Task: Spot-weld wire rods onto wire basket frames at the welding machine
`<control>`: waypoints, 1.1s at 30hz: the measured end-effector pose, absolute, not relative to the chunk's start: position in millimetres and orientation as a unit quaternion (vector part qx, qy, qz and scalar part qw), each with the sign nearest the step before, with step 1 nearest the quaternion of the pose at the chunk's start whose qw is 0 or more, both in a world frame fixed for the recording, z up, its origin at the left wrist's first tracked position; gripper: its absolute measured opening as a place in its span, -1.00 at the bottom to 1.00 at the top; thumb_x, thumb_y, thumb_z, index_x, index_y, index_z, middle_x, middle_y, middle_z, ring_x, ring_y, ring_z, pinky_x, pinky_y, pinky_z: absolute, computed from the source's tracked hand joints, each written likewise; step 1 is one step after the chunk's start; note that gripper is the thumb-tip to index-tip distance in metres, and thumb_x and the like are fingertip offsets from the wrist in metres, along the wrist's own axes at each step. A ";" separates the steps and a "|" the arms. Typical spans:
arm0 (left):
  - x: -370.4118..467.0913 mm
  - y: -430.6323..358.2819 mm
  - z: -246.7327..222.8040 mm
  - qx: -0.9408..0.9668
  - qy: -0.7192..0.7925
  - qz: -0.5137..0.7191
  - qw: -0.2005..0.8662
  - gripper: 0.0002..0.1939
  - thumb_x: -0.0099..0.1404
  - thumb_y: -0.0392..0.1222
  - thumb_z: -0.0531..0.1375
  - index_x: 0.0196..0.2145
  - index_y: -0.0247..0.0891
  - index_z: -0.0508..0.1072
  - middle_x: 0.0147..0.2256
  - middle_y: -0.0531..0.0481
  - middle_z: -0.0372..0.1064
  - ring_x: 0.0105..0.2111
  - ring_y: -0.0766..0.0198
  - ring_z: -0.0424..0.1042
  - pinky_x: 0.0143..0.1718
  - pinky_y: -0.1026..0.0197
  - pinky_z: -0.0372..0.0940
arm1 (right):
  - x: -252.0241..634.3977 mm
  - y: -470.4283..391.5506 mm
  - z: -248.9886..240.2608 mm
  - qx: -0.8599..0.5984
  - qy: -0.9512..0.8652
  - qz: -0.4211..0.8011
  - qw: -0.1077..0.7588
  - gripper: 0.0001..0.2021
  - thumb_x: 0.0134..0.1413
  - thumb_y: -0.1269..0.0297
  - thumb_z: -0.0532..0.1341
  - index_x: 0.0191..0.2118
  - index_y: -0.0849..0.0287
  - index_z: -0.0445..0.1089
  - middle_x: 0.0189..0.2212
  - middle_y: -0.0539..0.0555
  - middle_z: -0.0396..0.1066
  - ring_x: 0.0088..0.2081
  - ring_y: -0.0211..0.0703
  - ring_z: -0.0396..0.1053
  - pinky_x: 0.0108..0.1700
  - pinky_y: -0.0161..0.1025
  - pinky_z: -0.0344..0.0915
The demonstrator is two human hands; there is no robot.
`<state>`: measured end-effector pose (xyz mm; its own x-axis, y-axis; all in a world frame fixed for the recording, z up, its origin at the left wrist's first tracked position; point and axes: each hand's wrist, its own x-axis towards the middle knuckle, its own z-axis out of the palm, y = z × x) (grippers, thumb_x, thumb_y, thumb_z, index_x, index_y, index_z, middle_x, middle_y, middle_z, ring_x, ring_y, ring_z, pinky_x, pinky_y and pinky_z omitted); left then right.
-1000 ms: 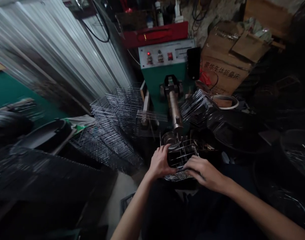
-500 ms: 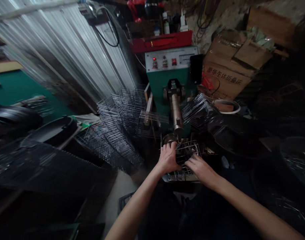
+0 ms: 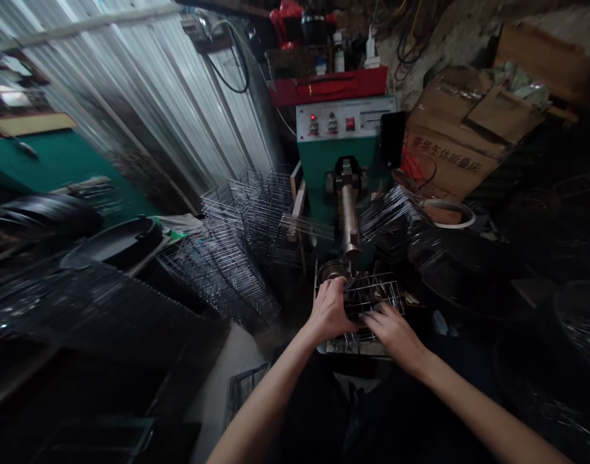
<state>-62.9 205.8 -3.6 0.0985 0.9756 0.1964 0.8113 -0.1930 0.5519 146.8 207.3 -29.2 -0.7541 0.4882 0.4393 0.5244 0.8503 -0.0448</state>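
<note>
A small wire rack of thin metal rods lies under the arm of a green spot welding machine. My left hand is closed on the rack's left side, close to the round lower electrode. On the right side of the rack, my right hand has its fingers bent over the rods; the fingertips are blurred and partly hidden. The cylindrical upper electrode arm slopes down just beyond my hands. Whether its tip touches the rack cannot be made out.
Wire grid panels stand stacked at the left, and more bent wire pieces lie right of the machine. A cardboard box and a round white-rimmed container sit farther right. A dark basin is at left.
The view has turned slightly left, so the surroundings appear farther right. The rack's right end now shows more plainly beyond my right hand. Both hands stay at the rack.
</note>
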 end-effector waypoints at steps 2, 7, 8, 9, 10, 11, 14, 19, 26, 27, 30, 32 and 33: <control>-63.7 205.6 -4.2 0.723 0.613 0.276 0.156 -0.02 -0.23 -0.03 0.46 0.11 -0.16 0.13 0.04 -0.14 0.22 0.08 -0.05 0.23 0.09 -0.02 0.25 | 147.9 207.8 -27.8 -0.274 -0.935 -0.007 0.226 -0.65 0.21 0.61 0.10 0.05 0.27 0.44 -0.09 0.20 0.51 -0.06 0.05 0.36 -0.04 -0.05 0.38; -64.4 212.8 0.2 0.739 0.596 0.269 0.165 -0.03 -0.24 -0.05 0.47 0.11 -0.16 0.14 0.05 -0.13 0.24 0.12 -0.07 0.23 0.16 -0.04 0.22 | 146.2 215.3 -30.8 -0.276 -0.932 0.021 0.234 -0.61 0.16 0.65 0.07 0.02 0.25 0.45 -0.10 0.19 0.51 -0.04 0.09 0.36 0.00 0.03 0.39; -64.6 214.4 1.4 0.736 0.600 0.266 0.167 -0.03 -0.24 -0.05 0.48 0.10 -0.15 0.15 0.04 -0.12 0.24 0.11 -0.07 0.24 0.15 -0.04 0.22 | 145.9 217.1 -31.8 -0.277 -0.931 0.023 0.235 -0.60 0.16 0.65 0.06 0.03 0.25 0.45 -0.10 0.19 0.51 -0.02 0.09 0.35 0.02 0.04 0.38; -65.0 215.8 2.5 0.732 0.605 0.265 0.168 -0.03 -0.25 -0.04 0.48 0.09 -0.14 0.15 0.03 -0.11 0.25 0.10 -0.08 0.25 0.14 -0.05 0.23 | 145.7 219.0 -32.6 -0.277 -0.931 0.026 0.236 -0.60 0.16 0.65 0.06 0.04 0.26 0.44 -0.09 0.19 0.51 -0.01 0.09 0.35 0.03 0.05 0.38; -65.6 217.1 3.6 0.729 0.609 0.263 0.168 -0.03 -0.26 -0.03 0.49 0.08 -0.14 0.16 0.02 -0.10 0.26 0.09 -0.08 0.27 0.12 -0.05 0.25 | 145.7 220.9 -33.3 -0.275 -0.931 0.030 0.237 -0.60 0.16 0.65 0.06 0.04 0.27 0.43 -0.09 0.19 0.51 -0.01 0.08 0.36 0.05 0.05 0.37; -66.2 218.3 4.5 0.727 0.612 0.262 0.167 -0.04 -0.27 -0.02 0.49 0.07 -0.14 0.17 0.00 -0.10 0.27 0.07 -0.08 0.28 0.10 -0.04 0.27 | 145.7 222.9 -33.6 -0.272 -0.932 0.034 0.238 -0.60 0.17 0.65 0.05 0.05 0.28 0.43 -0.09 0.19 0.51 -0.02 0.07 0.36 0.07 0.05 0.36; -68.8 223.0 7.1 0.725 0.616 0.262 0.162 -0.02 -0.28 0.01 0.50 0.06 -0.16 0.16 -0.03 -0.11 0.28 0.03 -0.07 0.30 0.05 -0.03 0.30 | 144.8 229.3 -33.3 -0.262 -0.934 0.039 0.240 -0.62 0.20 0.63 0.03 0.05 0.28 0.42 -0.08 0.19 0.50 -0.02 0.06 0.37 0.11 0.07 0.33; -71.6 231.2 10.4 0.724 0.620 0.257 0.160 -0.02 -0.29 0.04 0.49 0.06 -0.14 0.16 -0.05 -0.08 0.29 0.03 -0.06 0.30 0.02 0.00 0.31 | 140.3 238.5 -29.4 -0.271 -0.932 0.046 0.237 -0.65 0.23 0.60 0.06 0.04 0.22 0.41 -0.06 0.15 0.48 0.00 0.06 0.33 0.12 0.05 0.30; -73.7 240.4 9.7 0.743 0.606 0.245 0.143 -0.10 -0.19 0.09 0.45 0.05 -0.12 0.14 -0.02 -0.09 0.32 0.01 -0.05 0.33 -0.01 -0.02 0.31 | 134.2 239.8 -22.3 -0.312 -0.915 0.064 0.248 -0.70 0.26 0.59 0.05 -0.04 0.18 0.41 -0.18 0.14 0.40 -0.11 0.00 0.28 0.02 -0.05 0.31; -74.3 244.0 10.6 0.741 0.612 0.239 0.139 -0.08 -0.20 0.09 0.46 0.05 -0.13 0.13 -0.03 -0.10 0.33 0.00 -0.06 0.34 -0.02 -0.02 0.31 | 132.7 241.8 -21.8 -0.323 -0.910 0.055 0.253 -0.72 0.27 0.58 0.04 -0.08 0.19 0.42 -0.19 0.15 0.39 -0.12 0.01 0.27 0.01 -0.05 0.31; -76.9 256.0 15.7 0.732 0.631 0.222 0.128 -0.02 -0.26 0.10 0.47 0.06 -0.16 0.12 -0.05 -0.13 0.35 0.00 -0.12 0.36 -0.05 -0.03 0.32 | 127.9 251.9 -21.6 -0.355 -0.895 0.024 0.270 -0.78 0.29 0.53 0.06 -0.13 0.20 0.42 -0.20 0.17 0.35 -0.13 0.03 0.25 -0.05 -0.09 0.31; -78.7 261.7 19.3 0.743 0.618 0.225 0.125 -0.04 -0.21 0.12 0.46 0.07 -0.16 0.12 -0.04 -0.13 0.35 0.00 -0.12 0.36 -0.04 -0.02 0.32 | 125.4 259.1 -22.1 -0.371 -0.886 0.006 0.278 -0.86 0.30 0.47 0.11 -0.18 0.19 0.42 -0.18 0.17 0.35 -0.13 0.03 0.25 -0.07 -0.11 0.29; -79.6 263.6 20.7 0.750 0.608 0.230 0.122 -0.07 -0.17 0.12 0.44 0.08 -0.16 0.12 -0.03 -0.13 0.35 0.00 -0.11 0.37 -0.03 -0.02 0.31 | 124.7 261.8 -22.3 -0.378 -0.883 -0.001 0.278 -0.89 0.30 0.44 0.14 -0.22 0.18 0.42 -0.18 0.16 0.35 -0.13 0.02 0.26 -0.07 -0.12 0.28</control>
